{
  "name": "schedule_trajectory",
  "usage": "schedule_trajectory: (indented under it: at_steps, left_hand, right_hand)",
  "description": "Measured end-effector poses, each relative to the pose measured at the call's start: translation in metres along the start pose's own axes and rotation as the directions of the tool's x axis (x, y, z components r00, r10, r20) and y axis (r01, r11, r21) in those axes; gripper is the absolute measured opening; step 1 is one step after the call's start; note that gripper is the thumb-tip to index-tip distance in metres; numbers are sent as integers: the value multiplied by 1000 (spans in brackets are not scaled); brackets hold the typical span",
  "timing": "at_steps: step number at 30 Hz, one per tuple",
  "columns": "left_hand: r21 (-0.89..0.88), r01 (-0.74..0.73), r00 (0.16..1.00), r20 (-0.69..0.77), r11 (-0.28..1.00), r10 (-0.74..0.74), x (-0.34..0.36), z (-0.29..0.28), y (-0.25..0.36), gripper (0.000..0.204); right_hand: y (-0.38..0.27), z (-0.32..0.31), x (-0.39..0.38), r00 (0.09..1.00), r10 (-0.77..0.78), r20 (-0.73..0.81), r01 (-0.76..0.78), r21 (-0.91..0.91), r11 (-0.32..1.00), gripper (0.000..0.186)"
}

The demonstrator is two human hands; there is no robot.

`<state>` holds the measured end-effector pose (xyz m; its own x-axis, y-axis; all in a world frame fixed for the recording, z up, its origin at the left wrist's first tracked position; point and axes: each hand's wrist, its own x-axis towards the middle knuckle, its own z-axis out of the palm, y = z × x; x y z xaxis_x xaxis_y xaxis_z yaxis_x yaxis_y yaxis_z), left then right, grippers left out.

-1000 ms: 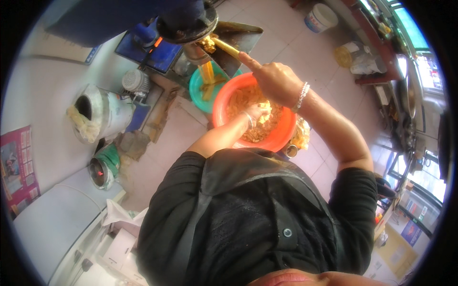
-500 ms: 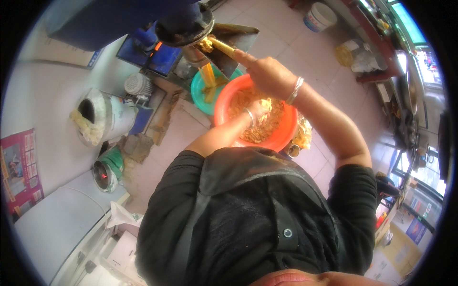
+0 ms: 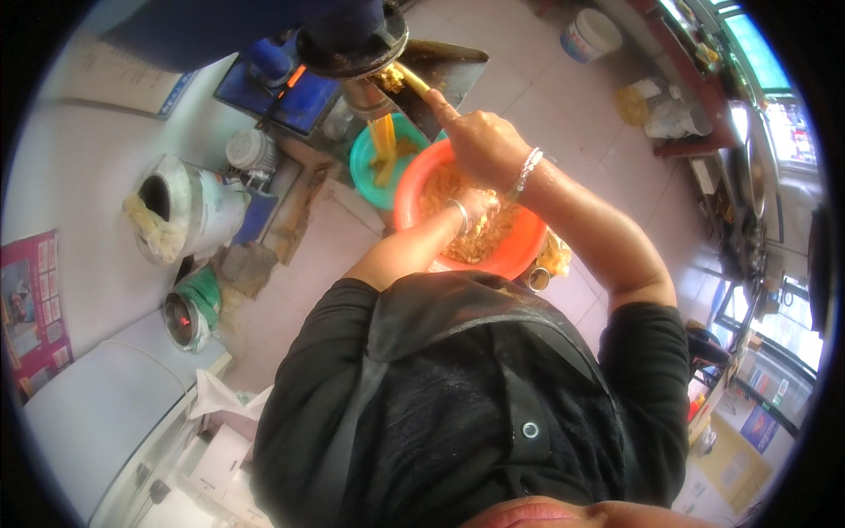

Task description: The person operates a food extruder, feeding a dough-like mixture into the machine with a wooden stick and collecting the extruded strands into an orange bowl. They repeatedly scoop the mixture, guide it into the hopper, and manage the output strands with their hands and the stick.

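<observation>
My right hand (image 3: 488,148) is closed round a pale wooden stick (image 3: 412,79), index finger along it. The stick's far end meets yellow dough bits (image 3: 390,79) at the feed opening under the dark flange of a blue machine (image 3: 348,48). Below it, my left hand (image 3: 478,208) is down in an orange basin (image 3: 521,253) of crumbly yellow-brown dough (image 3: 475,246). Its fingers curl around some of the crumbs, partly hidden by my right wrist. From the machine's metal outlet, a yellow strand bundle (image 3: 382,141) hangs into a teal basin (image 3: 358,172).
A metal tray (image 3: 462,70) slopes beside the feed opening. At the left are a white drum (image 3: 207,211), a grey motor (image 3: 253,154) and a white table (image 3: 114,387). A white bucket (image 3: 591,35) stands at the far right; bags (image 3: 554,255) lie by the orange basin.
My right hand has shifted slightly left and nearer the machine, and less of the stick shows. My left hand stays in the basin, now more covered by the right wrist.
</observation>
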<state>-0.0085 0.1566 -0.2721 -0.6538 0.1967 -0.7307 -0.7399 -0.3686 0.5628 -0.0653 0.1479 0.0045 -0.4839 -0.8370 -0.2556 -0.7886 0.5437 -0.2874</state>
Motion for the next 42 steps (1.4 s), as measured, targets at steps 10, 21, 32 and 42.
schedule_trajectory:
  at_steps: [10,21,32,42]
  left_hand:
    - [74,-161,964,-201,984,173,12,2,-9,14]
    - [185,-148,969,-167,972,179,6,-4,-10,17]
    - [-298,-113,971,169,948,169,2,-15,-12,22]
    - [-488,135,965,264,862,-2,-35,-2,2,31]
  right_hand:
    - [33,-5,-26,984,-50,-172,90,235,968,60]
    - [28,13,-24,987,-30,-156,80,328,941,51]
    - [41,21,-7,962,-37,-271,177,512,841,47]
    - [26,6,-6,970,5,-243,106,443,890,47]
